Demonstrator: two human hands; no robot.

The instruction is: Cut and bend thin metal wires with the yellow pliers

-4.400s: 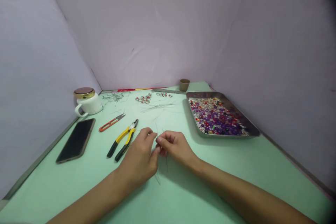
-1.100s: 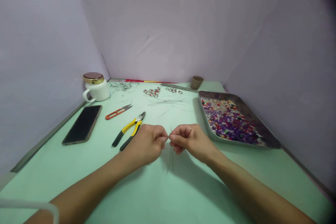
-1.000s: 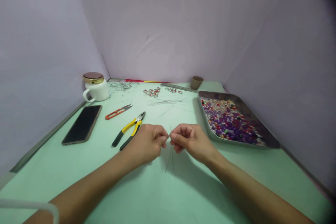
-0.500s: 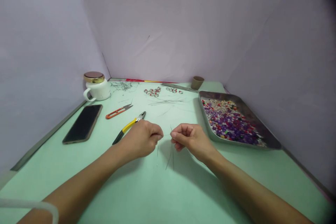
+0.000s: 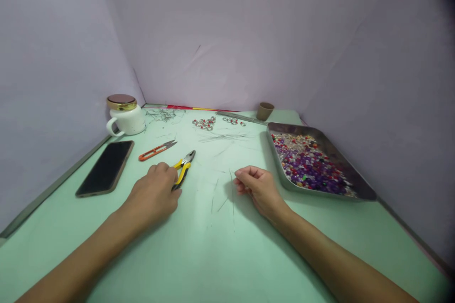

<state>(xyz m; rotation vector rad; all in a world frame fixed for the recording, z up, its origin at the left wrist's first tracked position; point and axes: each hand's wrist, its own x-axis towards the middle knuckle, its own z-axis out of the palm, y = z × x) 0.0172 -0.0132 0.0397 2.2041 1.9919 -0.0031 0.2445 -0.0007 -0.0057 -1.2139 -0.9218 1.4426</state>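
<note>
My left hand (image 5: 154,194) lies over the handles of the yellow-and-black pliers (image 5: 184,170), its fingers curled round them. The metal jaws of the pliers point away from me, and part of the handles is hidden under the hand. My right hand (image 5: 258,189) is closed in a pinch above the table, with a thin wire (image 5: 232,194) at its fingertips. Between the hands, more short thin wires (image 5: 214,195) lie on the green tabletop. Past the pliers rest orange thread snips (image 5: 157,150).
A metal tray (image 5: 323,193) of mixed beads stands at right. On the left are a phone (image 5: 105,168) and a lidded white mug (image 5: 130,120). Toward the back are beaded pieces (image 5: 204,123), loose wires (image 5: 223,137), wire scraps (image 5: 163,114) and a small brown cup (image 5: 265,111).
My left hand has left the spot beside my right hand and moved left and back toward me, onto the pliers' handles. My right hand keeps its pinch in nearly the same place.
</note>
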